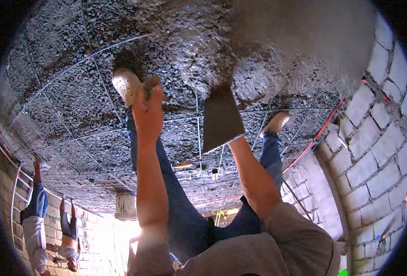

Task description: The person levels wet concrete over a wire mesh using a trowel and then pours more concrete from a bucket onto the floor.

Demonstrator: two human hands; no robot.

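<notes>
Our left hand (149,102) is half-curled above the gravel (65,69), overlapping the left shoe (125,86) in our view; we cannot tell whether its grip holds anything. Our right arm (253,179) runs behind the dark blade (222,120), which hides the right hand, so we cannot tell how that grip closes. The blade is tilted, right of the left hand, its far end at the wet concrete (203,55).

Head-worn view faces wearer's legs (181,202), close; inverted.
</notes>
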